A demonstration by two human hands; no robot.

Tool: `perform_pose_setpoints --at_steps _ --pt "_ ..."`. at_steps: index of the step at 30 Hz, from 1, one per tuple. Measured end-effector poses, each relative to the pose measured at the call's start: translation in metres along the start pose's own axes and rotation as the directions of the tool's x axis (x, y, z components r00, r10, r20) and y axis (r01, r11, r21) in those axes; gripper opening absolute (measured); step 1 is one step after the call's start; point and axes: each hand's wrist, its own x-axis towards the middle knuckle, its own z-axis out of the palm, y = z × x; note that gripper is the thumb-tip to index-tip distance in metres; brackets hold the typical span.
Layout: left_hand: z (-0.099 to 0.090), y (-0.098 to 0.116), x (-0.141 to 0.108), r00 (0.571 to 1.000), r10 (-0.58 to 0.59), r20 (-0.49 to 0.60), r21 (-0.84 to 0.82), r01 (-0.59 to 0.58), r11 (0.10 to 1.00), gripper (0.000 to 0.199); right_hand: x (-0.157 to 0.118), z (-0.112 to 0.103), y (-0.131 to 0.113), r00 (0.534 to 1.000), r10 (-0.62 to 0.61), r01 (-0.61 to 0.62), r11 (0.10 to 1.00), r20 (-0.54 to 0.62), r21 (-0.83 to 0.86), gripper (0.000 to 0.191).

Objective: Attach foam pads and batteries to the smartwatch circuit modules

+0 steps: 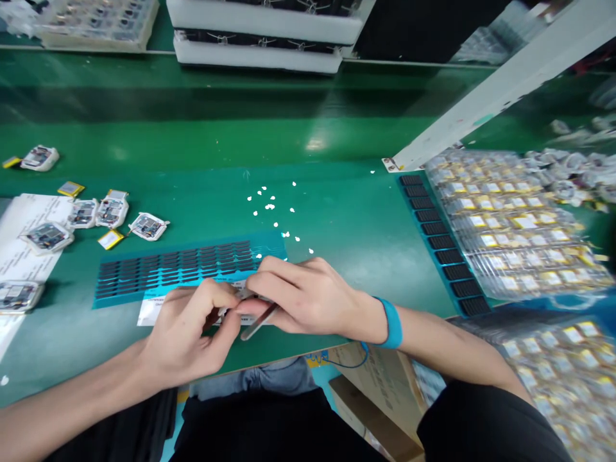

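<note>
My left hand (195, 330) is closed in a pinch around a small pale part, mostly hidden by the fingers. Right beside it, fingertips nearly touching, my right hand (301, 295) holds metal tweezers (258, 322), which slant down to the left; a blue band circles that wrist. Under and behind both hands lies a blue sheet (103, 290) with rows of black strips, over a white printed paper (150, 313). Small white bits (270, 206) are scattered on the green mat (346, 218) beyond the hands.
At the left are white-cased circuit units (149, 226) and yellow battery cells (110, 239). Another strip sheet (446, 256) lies at the right, beside clear trays (510, 221) of cells. A white post (462, 102) rises behind them. White foam trays (260, 54) stand at the back.
</note>
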Motion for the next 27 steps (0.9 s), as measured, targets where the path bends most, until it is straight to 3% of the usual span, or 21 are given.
perform_pose_setpoints --at_steps 2,5,7,11,15,22,27 --pt "0.001 -0.004 -0.001 1.000 0.022 -0.022 0.021 -0.021 1.000 0.015 0.001 -0.001 -0.002 0.993 0.074 -0.086 0.986 0.090 0.139 0.037" --pt "0.003 -0.008 -0.003 0.999 -0.001 0.041 -0.009 0.002 1.000 0.009 0.003 -0.004 -0.001 0.982 0.120 -0.155 0.952 0.145 0.263 0.032" --pt "0.003 -0.008 -0.003 0.998 -0.008 0.067 -0.025 0.010 1.000 0.010 0.003 -0.005 -0.001 0.986 0.110 -0.139 0.957 0.125 0.255 0.031" --pt "-0.001 -0.003 0.002 1.000 0.011 0.005 0.006 -0.011 1.000 0.014 0.002 -0.002 -0.001 0.994 0.090 -0.102 0.960 0.059 0.261 0.026" --pt "-0.006 -0.005 0.009 0.998 0.023 0.055 -0.014 -0.022 1.000 0.015 0.003 0.001 0.003 0.992 0.126 -0.111 0.891 -0.005 0.441 0.020" --pt "-0.010 -0.008 0.015 0.987 0.022 0.161 -0.090 -0.008 0.996 0.009 0.011 -0.009 0.027 0.940 0.341 -0.239 0.612 0.022 0.754 0.045" --pt "-0.019 -0.008 0.010 0.945 0.213 0.248 -0.027 -0.213 0.977 0.018 0.015 -0.009 0.041 0.863 0.446 -0.488 0.614 0.237 0.621 0.061"
